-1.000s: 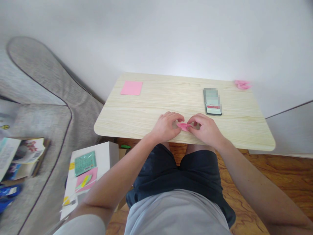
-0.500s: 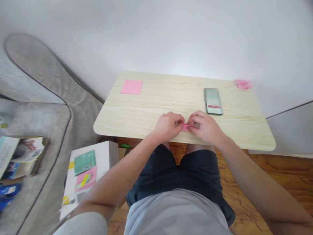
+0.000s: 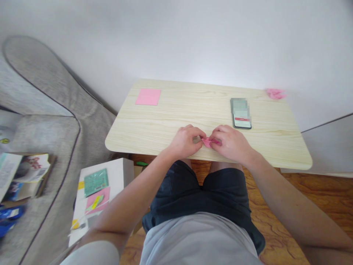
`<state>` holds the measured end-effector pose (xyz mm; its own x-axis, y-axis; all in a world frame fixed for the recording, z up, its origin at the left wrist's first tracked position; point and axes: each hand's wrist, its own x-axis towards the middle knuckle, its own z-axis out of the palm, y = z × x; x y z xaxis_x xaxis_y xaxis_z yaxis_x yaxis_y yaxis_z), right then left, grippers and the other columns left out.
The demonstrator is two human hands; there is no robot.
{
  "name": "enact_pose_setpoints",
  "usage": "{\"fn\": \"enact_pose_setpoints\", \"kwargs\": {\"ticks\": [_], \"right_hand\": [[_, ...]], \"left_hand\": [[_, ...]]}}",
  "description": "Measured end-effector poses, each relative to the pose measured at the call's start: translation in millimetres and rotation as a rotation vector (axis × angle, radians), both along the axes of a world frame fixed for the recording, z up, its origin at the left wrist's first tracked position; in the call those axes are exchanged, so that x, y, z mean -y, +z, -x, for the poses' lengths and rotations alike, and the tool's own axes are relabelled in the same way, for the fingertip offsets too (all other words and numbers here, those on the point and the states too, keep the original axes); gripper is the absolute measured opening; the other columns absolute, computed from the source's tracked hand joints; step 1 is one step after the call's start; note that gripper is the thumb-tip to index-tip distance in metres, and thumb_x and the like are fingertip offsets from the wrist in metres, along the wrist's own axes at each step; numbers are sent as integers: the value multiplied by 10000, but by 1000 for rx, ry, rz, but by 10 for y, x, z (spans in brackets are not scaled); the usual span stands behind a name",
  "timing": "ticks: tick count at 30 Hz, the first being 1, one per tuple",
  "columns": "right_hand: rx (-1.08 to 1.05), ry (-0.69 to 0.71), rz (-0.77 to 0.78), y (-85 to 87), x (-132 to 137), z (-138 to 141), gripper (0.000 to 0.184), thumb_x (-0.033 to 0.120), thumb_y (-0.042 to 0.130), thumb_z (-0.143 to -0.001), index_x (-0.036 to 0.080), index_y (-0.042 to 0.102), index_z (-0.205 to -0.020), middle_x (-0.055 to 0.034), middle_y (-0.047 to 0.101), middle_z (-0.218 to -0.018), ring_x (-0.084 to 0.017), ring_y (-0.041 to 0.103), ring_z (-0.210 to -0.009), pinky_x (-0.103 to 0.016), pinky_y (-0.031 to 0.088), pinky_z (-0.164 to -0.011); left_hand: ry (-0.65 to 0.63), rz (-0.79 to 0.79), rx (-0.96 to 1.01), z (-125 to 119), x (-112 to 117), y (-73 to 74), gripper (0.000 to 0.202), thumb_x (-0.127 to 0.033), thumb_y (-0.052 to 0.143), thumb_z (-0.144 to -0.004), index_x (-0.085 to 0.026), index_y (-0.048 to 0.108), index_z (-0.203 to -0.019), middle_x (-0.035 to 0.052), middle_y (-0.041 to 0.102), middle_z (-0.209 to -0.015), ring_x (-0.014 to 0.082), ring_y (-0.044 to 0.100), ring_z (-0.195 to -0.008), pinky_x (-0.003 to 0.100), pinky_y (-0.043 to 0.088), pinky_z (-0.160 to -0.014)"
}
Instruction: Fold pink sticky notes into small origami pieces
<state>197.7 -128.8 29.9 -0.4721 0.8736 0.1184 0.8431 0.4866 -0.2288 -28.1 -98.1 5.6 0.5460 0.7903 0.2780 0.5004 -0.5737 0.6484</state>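
A small folded pink paper (image 3: pixel 207 142) lies near the front edge of a light wooden table (image 3: pixel 171 121). My left hand (image 3: pixel 184 141) pinches its left end with curled fingers. My right hand (image 3: pixel 231 142) presses and pinches its right end, fingers closed over it. Most of the paper is hidden between the two hands. Both hands rest on the tabletop, close together.
A pink square sheet (image 3: pixel 148 96) lies at the table's back left. A phone (image 3: pixel 241 113) lies right of centre, and a crumpled pink piece (image 3: pixel 274 93) sits at the back right corner. A grey sofa (image 3: pixel 41 110) stands left; a white box with papers (image 3: pixel 96 189) sits beside my leg.
My fingers have shifted slightly on the pink paper, drawing closer over it. The view has tilted a little; nothing else on the table moved.
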Motion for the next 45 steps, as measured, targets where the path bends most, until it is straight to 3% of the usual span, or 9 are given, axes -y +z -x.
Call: {"fn": "enact_pose_setpoints", "kwargs": {"ticks": [11, 17, 28, 33, 39, 45], "right_hand": [[29, 21, -66, -8, -21, 81, 253, 362, 630, -968, 221, 786, -829, -114, 709, -892, -289, 597, -935, -430, 460, -808], [-42, 15, -21, -75, -31, 31, 196, 340, 654, -959, 238, 792, -863, -102, 708, -896, -286, 582, -953, -430, 437, -844], [10, -9, -103, -56, 60, 76, 270, 346, 574, -1010, 224, 781, -888, -118, 705, -922, -289, 555, -964, -439, 415, -836], [-69, 46, 18, -70, -10, 8, 203, 313, 619, -973, 230, 784, -891, -93, 747, -958, -273, 615, -976, -426, 463, -889], [-245, 5, 52, -117, -35, -72, 152, 245, 643, -914, 230, 781, -851, -81, 766, -968, -268, 666, -987, -428, 503, -930], [-473, -115, 243, 20, -157, -128, 106, 281, 689, -858, 236, 784, -847, -36, 783, -957, -228, 702, -899, -380, 523, -845]], "left_hand": [[0, -27, -35, -61, -9, -27, 207, -192, 640, -852, -246, 789, -985, 21, 791, -989, 229, 669, -1008, 388, 511, -961], [1, -20, -30, -62, 3, -15, 191, -208, 648, -855, -241, 782, -987, 26, 787, -998, 229, 665, -1015, 381, 509, -954], [13, -6, -37, -95, 18, 13, 184, -194, 635, -844, -241, 770, -960, 18, 782, -990, 225, 656, -998, 378, 506, -944], [24, 11, -35, -86, 19, 29, 165, -216, 651, -845, -243, 773, -953, 18, 779, -962, 224, 656, -976, 375, 512, -926], [23, 35, -10, -71, 13, 24, 159, -213, 650, -845, -235, 769, -947, 24, 774, -953, 224, 662, -973, 377, 520, -930], [-63, 51, 111, -79, -28, 89, 265, -119, 656, -795, -233, 735, -1021, 9, 753, -1011, 189, 663, -986, 354, 525, -954]]}}
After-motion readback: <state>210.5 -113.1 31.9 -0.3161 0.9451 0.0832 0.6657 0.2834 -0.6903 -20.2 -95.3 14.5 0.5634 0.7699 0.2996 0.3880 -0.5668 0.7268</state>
